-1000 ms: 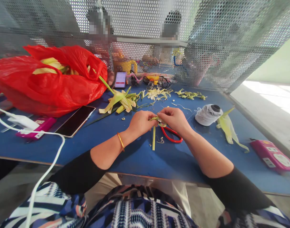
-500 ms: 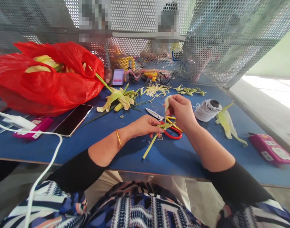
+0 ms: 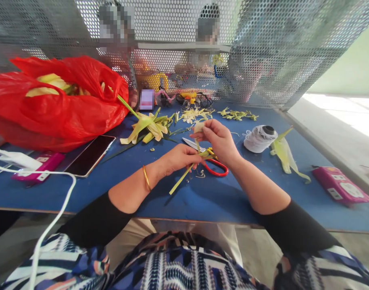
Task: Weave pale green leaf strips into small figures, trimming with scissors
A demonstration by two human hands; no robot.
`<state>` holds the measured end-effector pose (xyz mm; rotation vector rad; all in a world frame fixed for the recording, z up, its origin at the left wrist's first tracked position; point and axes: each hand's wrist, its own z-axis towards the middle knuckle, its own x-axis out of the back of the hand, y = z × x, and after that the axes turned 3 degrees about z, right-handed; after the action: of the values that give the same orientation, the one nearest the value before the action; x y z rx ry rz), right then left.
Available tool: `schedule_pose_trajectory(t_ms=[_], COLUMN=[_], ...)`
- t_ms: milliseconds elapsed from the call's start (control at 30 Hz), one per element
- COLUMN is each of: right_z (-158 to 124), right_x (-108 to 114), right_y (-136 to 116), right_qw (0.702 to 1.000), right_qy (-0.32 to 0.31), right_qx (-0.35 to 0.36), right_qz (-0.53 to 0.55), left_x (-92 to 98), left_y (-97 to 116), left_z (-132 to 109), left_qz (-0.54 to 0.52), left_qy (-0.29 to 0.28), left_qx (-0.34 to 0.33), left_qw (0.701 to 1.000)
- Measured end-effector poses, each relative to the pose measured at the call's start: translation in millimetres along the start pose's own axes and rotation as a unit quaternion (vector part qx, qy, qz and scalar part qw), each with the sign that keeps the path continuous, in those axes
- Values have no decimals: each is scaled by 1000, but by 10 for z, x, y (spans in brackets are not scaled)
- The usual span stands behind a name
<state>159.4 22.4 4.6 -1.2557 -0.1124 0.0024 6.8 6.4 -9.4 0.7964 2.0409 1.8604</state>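
Note:
My left hand (image 3: 180, 158) is closed in a pinch around a thin green plant stem (image 3: 180, 180), whose cut end slants down towards the table's front. From the stem's upper part a pale, petal-like strip (image 3: 199, 127) runs up to my right hand (image 3: 219, 137), which pinches it between thumb and fingers. Just behind and below both hands lie scissors (image 3: 218, 171) with red handles, their blades partly hidden. Small whitish scraps (image 3: 200, 173) lie beside them. A spool of white thread (image 3: 258, 139) stands to the right of my right hand.
A red plastic bag (image 3: 81, 117) full of pale leafy pieces fills the left. Near it are a phone (image 3: 89, 156), a magenta pack (image 3: 46, 165) and a white cable (image 3: 69, 197). Wilted flowers (image 3: 148, 125) lie behind my hands, a pale leaf (image 3: 282, 151) right. A perforated screen (image 3: 178, 24) bounds the back.
My right hand has tipped the pale strip over to the left, lower towards my left hand. The stem's free end has swung slightly left. The view has shifted a little.

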Motion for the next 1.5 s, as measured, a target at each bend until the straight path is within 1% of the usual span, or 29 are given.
schedule_pose_trajectory(t_ms=[33, 100, 133, 167, 200, 233, 300, 367, 400, 433, 467, 500, 533, 567, 600, 633, 667, 700, 733, 767, 800, 833, 867, 933, 1033, 1133, 1267, 1367, 1500], right_z=[26, 85, 112, 133, 146, 150, 134, 106, 96, 92, 92, 95, 96, 91, 76, 50, 13, -33, -83, -132, -177, -214, -239, -259, -238, -215, -248, -306, -373], right_x=[50, 160, 207, 242, 261, 262, 222, 160, 135, 118, 112, 115, 123, 133, 139, 139, 129, 109, 79, 42, 2, -39, -75, -123, -131, -109, -123, -161, -197], right_y=[-3, -13, -20, -27, -32, -34, -22, 12, 34, 56, 73, 82, 80, 66, 39, 3, -37, -75, -108, -129, -138, -134, -119, -69, 0, 9, -57, -98, -90], right_qw=[998, 980, 968, 960, 962, 970, 983, 980, 978, 977, 977, 978, 979, 980, 977, 968, 950, 921, 877, 824, 773, 731, 700, 669, 650, 649, 660, 655, 652], right_qy=[40, 162, 220, 257, 263, 239, 130, 28, 6, 7, 29, 71, 125, 177, 206, 197, 152, 62, -41, -119, -176, -213, -233, -248, -232, -200, -173, -171, -182], right_qx=[27, 73, 76, 60, 24, -26, -128, -185, -197, -203, -203, -191, -157, -95, -10, 87, 188, 273, 339, 387, 417, 436, 446, 452, 465, 486, 536, 569, 572], right_qz=[-32, -89, -99, -89, -64, -31, 33, 66, 71, 70, 63, 50, 27, -10, -62, -126, -199, -272, -339, -398, -444, -480, -506, -536, -554, -551, -498, -467, -462], left_x=[7, 29, 41, 52, 59, 62, 56, 38, 30, 25, 22, 23, 28, 35, 44, 53, 63, 71, 78, 83, 86, 88, 89, 93, 109, 138, 182, 201, 197], left_y=[13, 35, 42, 45, 44, 41, 33, 28, 29, 33, 39, 45, 52, 57, 60, 60, 58, 54, 49, 45, 43, 43, 46, 59, 79, 85, 84, 89, 107], left_z=[4, 16, 23, 29, 33, 36, 37, 32, 28, 24, 22, 21, 22, 24, 28, 34, 40, 47, 54, 59, 64, 66, 67, 64, 56, 53, 61, 67, 62], left_qz=[-26, -83, -108, -128, -140, -145, -140, -130, -131, -135, -143, -154, -167, -181, -196, -212, -228, -247, -267, -287, -304, -318, -330, -341, -340, -334, -332, -335, -332], left_qy=[22, 78, 108, 135, 152, 161, 159, 135, 120, 109, 102, 100, 105, 115, 125, 135, 142, 148, 151, 152, 153, 153, 151, 140, 100, 77, 111, 136, 156], left_qx=[5, 13, 14, 12, 9, 7, 9, 21, 28, 34, 41, 48, 53, 58, 62, 66, 70, 70, 65, 57, 48, 43, 43, 62, 78, 69, 46, 34, 40], left_qw=[999, 993, 988, 982, 978, 976, 977, 982, 984, 984, 984, 982, 979, 975, 970, 966, 961, 955, 949, 944, 939, 935, 931, 927, 932, 937, 935, 932, 929])
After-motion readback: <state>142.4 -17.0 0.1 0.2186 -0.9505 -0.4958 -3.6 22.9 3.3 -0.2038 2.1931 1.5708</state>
